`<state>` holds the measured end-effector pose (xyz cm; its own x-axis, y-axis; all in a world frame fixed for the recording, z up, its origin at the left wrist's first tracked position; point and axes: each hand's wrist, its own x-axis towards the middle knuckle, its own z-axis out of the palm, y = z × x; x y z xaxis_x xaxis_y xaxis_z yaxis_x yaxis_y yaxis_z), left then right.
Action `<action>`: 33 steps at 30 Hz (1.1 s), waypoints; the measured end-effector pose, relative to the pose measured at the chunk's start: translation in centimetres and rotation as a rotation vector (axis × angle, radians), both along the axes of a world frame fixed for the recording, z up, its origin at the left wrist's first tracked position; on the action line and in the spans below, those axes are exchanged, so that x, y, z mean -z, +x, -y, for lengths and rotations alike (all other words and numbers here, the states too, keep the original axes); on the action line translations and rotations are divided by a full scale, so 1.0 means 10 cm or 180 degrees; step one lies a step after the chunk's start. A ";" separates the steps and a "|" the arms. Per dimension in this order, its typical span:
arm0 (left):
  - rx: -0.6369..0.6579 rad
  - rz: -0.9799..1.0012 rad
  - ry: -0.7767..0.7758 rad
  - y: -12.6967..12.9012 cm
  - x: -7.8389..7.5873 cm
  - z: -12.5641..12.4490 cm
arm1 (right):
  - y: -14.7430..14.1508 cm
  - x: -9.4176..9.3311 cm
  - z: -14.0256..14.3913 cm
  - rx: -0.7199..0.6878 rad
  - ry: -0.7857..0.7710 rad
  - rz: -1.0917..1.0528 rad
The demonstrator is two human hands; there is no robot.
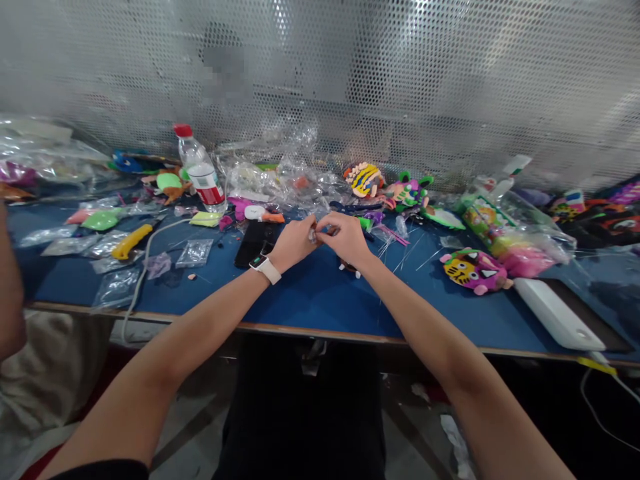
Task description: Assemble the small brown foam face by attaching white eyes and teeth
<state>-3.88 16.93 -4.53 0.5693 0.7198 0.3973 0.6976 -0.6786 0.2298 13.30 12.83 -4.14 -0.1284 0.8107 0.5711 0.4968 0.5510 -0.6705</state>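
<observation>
Both hands pinched one tiny pale piece [315,233] over the blue desk [310,300].
Left hand [295,241] and right hand [345,239] met fingertip to fingertip; it looked light, easily dropped, best pinched at its edges.

My bare arms, a watch and dark clothes

Both my forearms are uncovered up to the elbows; on my left wrist sits a smartwatch [265,268] with a pale cream band and a dark square face showing a small green glow. My left hand [295,241] and right hand [346,239] wear no rings or gloves. At six o'clock, my lap is in black fabric, with a black sleeve edge at seven o'clock
</observation>
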 end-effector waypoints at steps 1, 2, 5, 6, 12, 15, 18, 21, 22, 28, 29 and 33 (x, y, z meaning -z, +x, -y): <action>-0.0028 -0.0005 0.0037 0.01 -0.01 0.01 | -0.01 -0.01 0.00 0.0072 0.0134 0.0123; -0.0064 -0.0009 0.0056 0.01 -0.02 0.01 | -0.01 -0.02 0.00 0.0138 0.0231 0.0257; -0.0121 -0.0032 0.0037 0.00 -0.05 0.03 | -0.01 -0.04 0.02 0.0162 0.0279 0.0529; -0.0115 -0.0050 0.0032 -0.02 -0.06 0.04 | -0.01 -0.05 0.02 0.0094 0.0226 0.0560; -0.0242 -0.0581 0.0143 -0.07 -0.13 0.12 | 0.07 -0.03 0.01 -0.0746 -0.0509 0.0537; -0.0245 -0.0813 0.0270 -0.05 -0.18 0.18 | 0.11 -0.02 0.00 -0.1035 -0.0700 0.0414; -0.0185 -0.0909 0.0371 -0.04 -0.22 0.22 | 0.11 0.01 -0.01 -0.0987 -0.0618 0.0392; -0.0180 -0.0868 0.0413 -0.04 -0.24 0.23 | 0.09 0.05 -0.04 -0.0710 -0.0271 0.0375; -0.0191 -0.0840 0.0416 -0.04 -0.24 0.23 | 0.09 0.06 -0.05 -0.0646 -0.0159 0.0352; -0.0255 -0.0585 0.0343 -0.02 -0.21 0.21 | 0.13 0.05 -0.08 -0.0346 0.0124 -0.0004; -0.0217 -0.0552 0.0308 -0.01 -0.19 0.20 | 0.13 0.05 -0.08 -0.0282 0.0079 -0.0071; -0.0038 -0.0652 0.0141 -0.04 -0.16 0.14 | 0.17 0.09 -0.11 0.0014 -0.0004 -0.0248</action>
